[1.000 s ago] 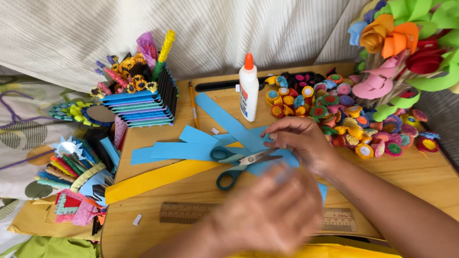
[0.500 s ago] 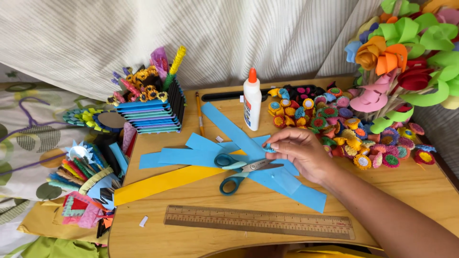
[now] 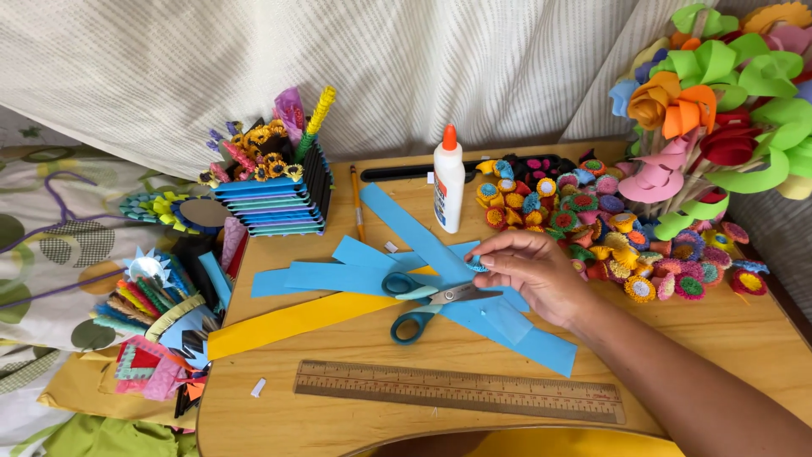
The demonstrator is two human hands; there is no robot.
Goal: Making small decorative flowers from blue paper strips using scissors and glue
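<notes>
At the middle of the wooden table (image 3: 744, 338), the right hand (image 3: 533, 275) pinches a small blue paper coil (image 3: 478, 263) between thumb and fingertips, just above the blue-handled scissors (image 3: 427, 300) lying on crossed blue paper strips (image 3: 406, 245). The left hand is out of view.

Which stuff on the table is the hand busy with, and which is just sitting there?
In use:
right hand
small blue paper roll pinched in its fingertips
blue paper strips under the hand
scissors beside it

Just lying about:
glue bottle
ruler
pencil
yellow strip
pile of paper flowers
</notes>
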